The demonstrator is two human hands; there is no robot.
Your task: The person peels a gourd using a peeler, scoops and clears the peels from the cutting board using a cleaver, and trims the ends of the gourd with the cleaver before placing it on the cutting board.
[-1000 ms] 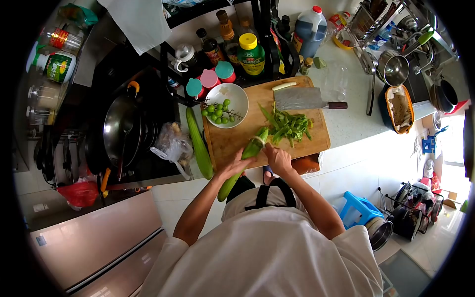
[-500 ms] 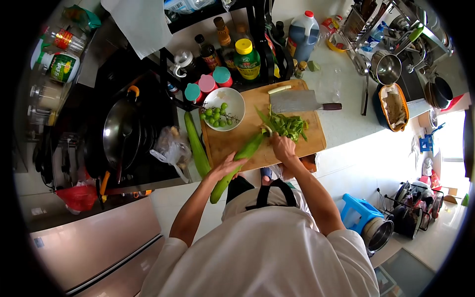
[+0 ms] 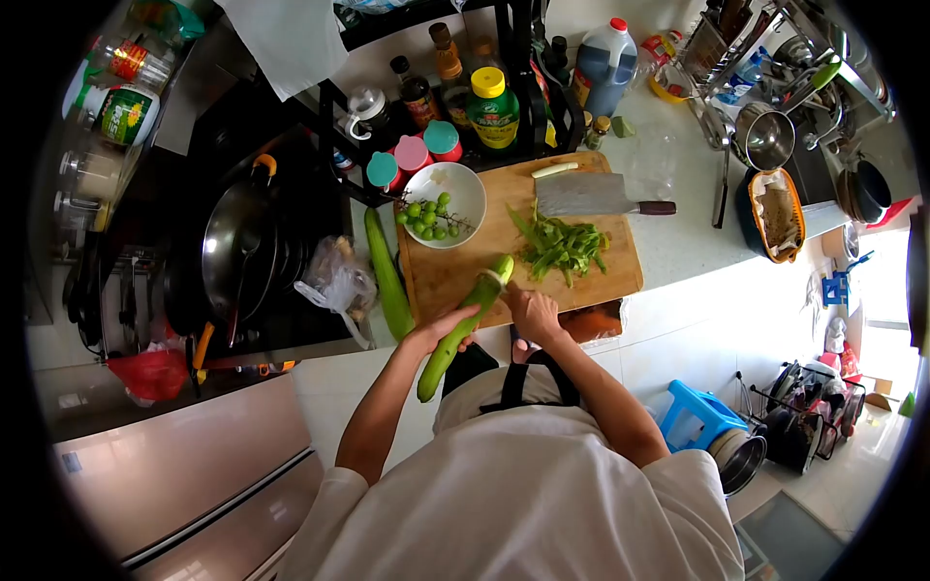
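My left hand [image 3: 448, 329] is wrapped round a long green vegetable [image 3: 455, 344], which slants up over the near edge of the wooden board [image 3: 436, 281]. My right hand [image 3: 533, 314] is closed on a peeler [image 3: 493, 279], whose pale head lies across the vegetable near its upper end. A heap of green peels [image 3: 562, 247] lies on the board to the right. Above it rests a cleaver [image 3: 586, 194] beside a pale stalk [image 3: 555, 169]. A white bowl [image 3: 455, 181] with green grapes [image 3: 426, 218] stands at the board's upper left.
Another long green vegetable [image 3: 389, 281] lies left of the board, near a plastic bag [image 3: 337, 281]. A wok [image 3: 237, 252] sits on the stove. Bottles and lidded jars [image 3: 412, 153] line the back. A basket [image 3: 778, 213] stands at the right.
My right hand went up along the vegetable to the peels, then came back down toward me. The vegetable's upper end now looks lighter. The camera view has shifted slightly.
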